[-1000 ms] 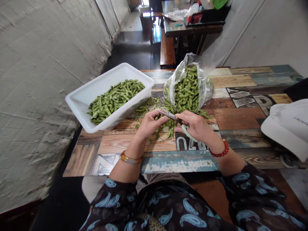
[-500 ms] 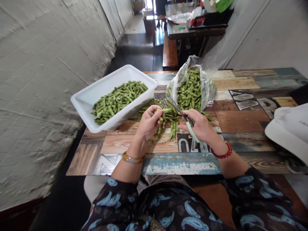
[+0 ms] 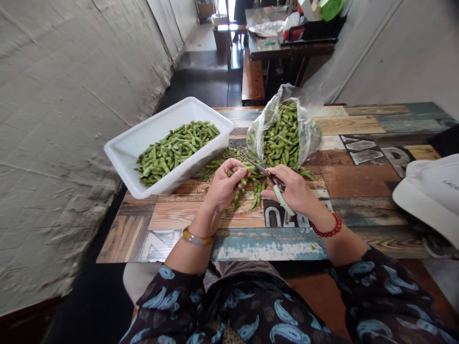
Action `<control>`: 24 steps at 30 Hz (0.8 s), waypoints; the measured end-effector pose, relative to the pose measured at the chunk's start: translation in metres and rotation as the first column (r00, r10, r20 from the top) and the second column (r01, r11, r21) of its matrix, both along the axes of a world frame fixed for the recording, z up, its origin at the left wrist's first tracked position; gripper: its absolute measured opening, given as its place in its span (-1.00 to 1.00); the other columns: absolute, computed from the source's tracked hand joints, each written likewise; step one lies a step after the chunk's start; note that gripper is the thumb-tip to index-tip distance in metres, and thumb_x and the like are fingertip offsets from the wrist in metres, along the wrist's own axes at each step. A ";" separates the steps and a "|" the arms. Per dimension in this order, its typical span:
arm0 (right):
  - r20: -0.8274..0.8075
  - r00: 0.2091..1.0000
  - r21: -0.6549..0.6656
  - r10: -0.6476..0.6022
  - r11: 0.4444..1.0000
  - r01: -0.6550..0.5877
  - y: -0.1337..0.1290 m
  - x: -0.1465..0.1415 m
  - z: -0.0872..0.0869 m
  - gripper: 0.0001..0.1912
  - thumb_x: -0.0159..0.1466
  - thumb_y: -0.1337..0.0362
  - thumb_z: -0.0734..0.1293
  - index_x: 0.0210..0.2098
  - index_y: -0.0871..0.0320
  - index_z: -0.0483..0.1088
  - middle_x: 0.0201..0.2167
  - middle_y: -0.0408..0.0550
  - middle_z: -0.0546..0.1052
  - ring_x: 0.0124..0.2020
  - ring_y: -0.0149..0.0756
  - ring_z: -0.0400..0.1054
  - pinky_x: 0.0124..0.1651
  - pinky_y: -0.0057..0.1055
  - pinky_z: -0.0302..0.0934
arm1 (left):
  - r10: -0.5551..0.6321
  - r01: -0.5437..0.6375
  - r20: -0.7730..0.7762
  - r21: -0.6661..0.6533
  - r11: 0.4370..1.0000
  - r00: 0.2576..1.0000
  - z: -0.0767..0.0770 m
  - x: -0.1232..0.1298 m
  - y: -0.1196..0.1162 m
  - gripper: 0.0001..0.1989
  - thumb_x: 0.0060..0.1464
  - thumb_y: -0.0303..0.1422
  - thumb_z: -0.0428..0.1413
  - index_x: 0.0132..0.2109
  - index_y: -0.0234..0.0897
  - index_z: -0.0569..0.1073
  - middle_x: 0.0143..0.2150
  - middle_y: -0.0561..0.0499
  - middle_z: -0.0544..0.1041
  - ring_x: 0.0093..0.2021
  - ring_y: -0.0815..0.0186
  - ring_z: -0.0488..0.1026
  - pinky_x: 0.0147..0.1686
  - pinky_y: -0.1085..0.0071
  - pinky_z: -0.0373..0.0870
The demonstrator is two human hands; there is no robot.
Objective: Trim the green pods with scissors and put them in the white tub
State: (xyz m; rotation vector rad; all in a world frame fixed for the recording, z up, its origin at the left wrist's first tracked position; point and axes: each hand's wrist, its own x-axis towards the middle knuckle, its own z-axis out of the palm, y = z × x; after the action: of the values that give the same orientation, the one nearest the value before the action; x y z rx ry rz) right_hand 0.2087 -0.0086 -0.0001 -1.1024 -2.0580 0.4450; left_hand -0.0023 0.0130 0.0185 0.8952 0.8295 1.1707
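My left hand (image 3: 226, 184) is closed around a few green edamame pods (image 3: 244, 182), pinched between thumb and fingers. In my right hand (image 3: 292, 188) is a pair of scissors (image 3: 284, 199) with pale green handles, the blades pointing up and left to the pods by my left fingertips. Loose pods (image 3: 257, 192) lie on the table between and beneath the hands. Behind them a clear plastic bag (image 3: 309, 131) lies with its mouth toward me, full of pods (image 3: 281, 136). To the left stands a white plastic tub (image 3: 124, 143) holding many pods (image 3: 172, 153).
Small trimmings (image 3: 231, 154) are scattered beside the tub on the wood-patterned table (image 3: 186, 212). A white cap (image 3: 426, 191) sits at the right edge. A rough wall (image 3: 71, 119) runs along the left. Beyond are a bench (image 3: 253, 76) and another table (image 3: 263, 50) with items on it.
The scissor blades have swung lower and nearer my left fingertips, and their gap looks narrower. My left hand has shifted slightly right, still holding pods.
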 end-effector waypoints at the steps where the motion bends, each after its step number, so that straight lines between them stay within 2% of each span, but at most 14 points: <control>1: -0.001 1.000 -0.001 0.005 1.000 -0.005 0.000 0.000 0.000 -0.48 0.22 -0.03 0.46 0.04 0.12 0.38 -0.19 0.02 0.48 -0.22 -0.14 0.40 -0.13 -0.18 0.37 | -0.004 0.004 -0.005 0.002 1.000 1.000 -0.001 0.000 0.000 -0.62 -0.15 -0.26 0.41 -0.30 -0.30 0.40 -0.45 0.10 0.51 -0.53 0.54 0.34 -0.63 0.68 0.14; 6: -0.014 1.000 -0.006 0.015 1.000 -0.015 0.000 -0.001 0.001 -0.55 0.27 -0.01 0.42 0.02 0.12 0.39 -0.21 0.04 0.49 -0.20 -0.12 0.42 -0.10 -0.16 0.37 | -0.034 0.034 -0.029 -0.012 0.999 0.999 -0.001 0.002 -0.001 -0.61 -0.13 -0.24 0.39 -0.29 -0.29 0.37 -0.44 0.08 0.54 -0.59 0.56 0.28 -0.63 0.64 0.13; 11: -0.010 1.000 0.018 0.012 1.000 -0.012 -0.002 -0.003 0.001 -0.58 0.30 -0.01 0.38 0.00 0.13 0.40 -0.24 0.03 0.52 -0.21 -0.12 0.45 -0.11 -0.19 0.38 | -0.039 0.042 0.043 -0.051 0.998 0.998 0.001 0.003 0.000 -0.61 -0.15 -0.25 0.40 -0.29 -0.28 0.37 -0.45 0.10 0.50 -0.59 0.56 0.27 -0.62 0.63 0.11; 18: 0.000 1.000 0.006 -0.020 1.000 0.020 -0.001 0.001 0.005 -0.56 0.28 -0.03 0.39 -0.02 0.15 0.44 -0.26 0.05 0.54 -0.22 -0.10 0.48 -0.13 -0.20 0.39 | 0.087 -0.056 0.257 -0.127 0.990 0.962 0.004 -0.017 0.010 -0.74 -0.11 -0.42 0.30 -0.30 -0.26 0.36 -0.38 0.11 0.46 -0.51 0.54 0.28 -0.64 0.64 0.10; 22: 0.002 0.999 0.014 -0.041 0.999 0.041 0.000 0.003 0.006 -0.56 0.29 -0.02 0.39 0.01 0.15 0.45 -0.26 0.05 0.55 -0.21 -0.09 0.48 -0.11 -0.17 0.39 | 0.145 -0.075 0.328 -0.216 0.974 0.934 0.006 -0.026 0.013 -0.83 0.02 -0.36 0.22 -0.32 -0.27 0.35 -0.45 0.12 0.36 -0.57 0.55 0.21 -0.67 0.62 0.07; 24: 0.012 0.999 0.022 -0.035 0.999 0.034 0.000 0.003 0.006 -0.56 0.29 -0.01 0.39 0.03 0.14 0.45 -0.27 0.05 0.55 -0.21 -0.09 0.48 -0.11 -0.16 0.38 | 0.160 -0.080 0.310 -0.255 0.963 0.937 0.008 -0.026 0.014 -0.77 0.09 -0.30 0.22 -0.37 -0.27 0.31 -0.48 0.12 0.32 -0.59 0.56 0.19 -0.69 0.62 0.06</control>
State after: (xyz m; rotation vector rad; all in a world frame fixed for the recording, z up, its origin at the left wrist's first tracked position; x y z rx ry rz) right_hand 0.2121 -0.0089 0.0062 -1.1285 -2.0470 0.3983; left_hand -0.0284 0.0268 0.0266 0.4379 0.7391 1.2545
